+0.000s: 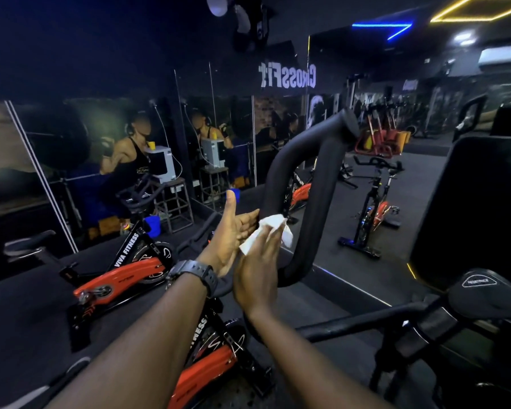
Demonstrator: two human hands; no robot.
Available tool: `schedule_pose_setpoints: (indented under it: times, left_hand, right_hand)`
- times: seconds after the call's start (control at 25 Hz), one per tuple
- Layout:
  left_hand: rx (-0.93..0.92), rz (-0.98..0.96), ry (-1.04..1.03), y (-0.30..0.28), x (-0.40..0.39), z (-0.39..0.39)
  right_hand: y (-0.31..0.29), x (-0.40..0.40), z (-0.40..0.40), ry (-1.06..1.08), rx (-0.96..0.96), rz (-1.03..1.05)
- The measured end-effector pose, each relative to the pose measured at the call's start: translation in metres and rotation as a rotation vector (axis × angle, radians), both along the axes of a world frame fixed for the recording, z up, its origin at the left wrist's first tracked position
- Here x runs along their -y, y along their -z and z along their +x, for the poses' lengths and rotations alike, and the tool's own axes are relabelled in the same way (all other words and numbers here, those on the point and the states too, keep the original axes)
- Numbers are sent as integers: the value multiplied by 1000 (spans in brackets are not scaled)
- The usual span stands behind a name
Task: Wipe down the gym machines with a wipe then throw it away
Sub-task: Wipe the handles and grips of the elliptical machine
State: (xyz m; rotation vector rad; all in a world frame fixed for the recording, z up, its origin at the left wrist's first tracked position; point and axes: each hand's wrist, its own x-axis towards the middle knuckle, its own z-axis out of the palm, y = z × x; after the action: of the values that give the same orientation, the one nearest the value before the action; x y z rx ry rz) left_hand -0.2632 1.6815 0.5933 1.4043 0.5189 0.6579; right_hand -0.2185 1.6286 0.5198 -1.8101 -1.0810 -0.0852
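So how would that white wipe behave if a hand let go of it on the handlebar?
Probably floppy: the wipe is crumpled and its free corner droops beside the black handlebar. Likely very light, since the right hand pins it with fingertips alone. It would probably slip off the rounded bar rather than stay.

Both hands press a wipe (white) against the handlebar.

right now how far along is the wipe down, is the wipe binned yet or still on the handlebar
Not binned. The white wipe is against the black padded handlebar, between the left hand, whose fingers are straight with the thumb up, and the right hand. So wiping this handle is in hand. Nothing visible tells which machines are already done. Left: possibly the orange spin bike nearby, then throwing the wipe away; no bin shows.
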Motion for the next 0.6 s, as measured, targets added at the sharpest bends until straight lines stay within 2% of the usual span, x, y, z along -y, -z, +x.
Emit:
schedule_pose_setpoints:
  times: [0.08,0.28,0.32,0.4,0.48,0.52,0.6]
  left_hand:
    - [-13,-17,5,-2,1,-1]
    - [-112,102,-32,1,1,-2]
    - [-110,108,-36,3,5,-2]
    - [-84,103,-45,6,10,-1]
    - [-77,110,-52,8,12,-3]
    - [-67,122,-70,9,11,-4]
    - [-32,172,-173,9,6,-6]
  right_hand:
    - [21,8,-5,-20,162,-133]
    - [10,32,2,-21,317,-230]
    - [15,38,2,0,422,-281]
    - [31,51,8,-28,751,-411]
    - [37,57,20,-75,936,-498]
    - [28,51,26,-70,1041,-479]
    - [-24,31,38,11,1220,-569]
